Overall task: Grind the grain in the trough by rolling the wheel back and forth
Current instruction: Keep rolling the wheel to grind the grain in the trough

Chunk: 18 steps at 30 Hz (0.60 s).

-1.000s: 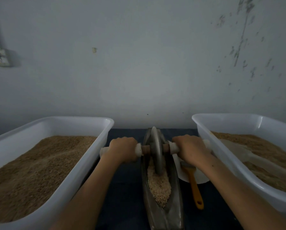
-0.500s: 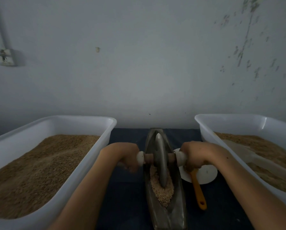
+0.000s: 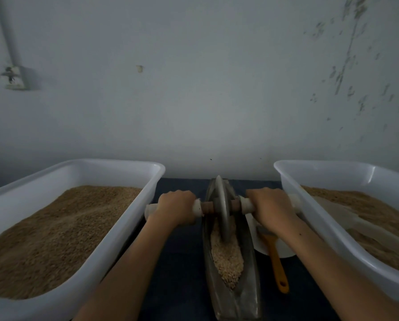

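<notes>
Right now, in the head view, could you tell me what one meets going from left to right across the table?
left white tub of brown grain → left hand → wheel in the trough → right hand → right white tub of brown grain.

Head view, forward-down, seemingly close over trough (image 3: 232,269).

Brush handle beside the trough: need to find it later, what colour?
Orange brush handle, clearest in the head view.
</notes>
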{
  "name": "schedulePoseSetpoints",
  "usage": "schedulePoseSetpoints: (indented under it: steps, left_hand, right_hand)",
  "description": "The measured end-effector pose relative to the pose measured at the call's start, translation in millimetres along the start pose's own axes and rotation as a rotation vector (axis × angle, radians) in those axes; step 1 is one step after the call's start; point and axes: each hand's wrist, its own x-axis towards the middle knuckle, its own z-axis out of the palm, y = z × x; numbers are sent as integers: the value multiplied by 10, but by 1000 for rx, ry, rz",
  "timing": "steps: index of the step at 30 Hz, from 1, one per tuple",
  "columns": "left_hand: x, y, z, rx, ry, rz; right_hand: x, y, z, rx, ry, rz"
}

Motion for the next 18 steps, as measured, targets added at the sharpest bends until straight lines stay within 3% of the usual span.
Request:
schedulePoseSetpoints:
  steps: [3, 10, 14, 18]
  left_hand:
    - [4, 8, -25, 31, -57, 2]
    - [-29, -20, -131, -91, -461, 55]
    - [-47, -30, -139, -111, -480, 76]
    - [-39, 1, -119, -81, -302, 42]
  right_hand:
    - [-2, 19, -74, -19, -143, -2]
    - [-48, 44, -307, 24, -587, -15]
    - [-39, 32, -317, 30, -596, -14]
    - [-15, 52, -224, 36, -470, -1]
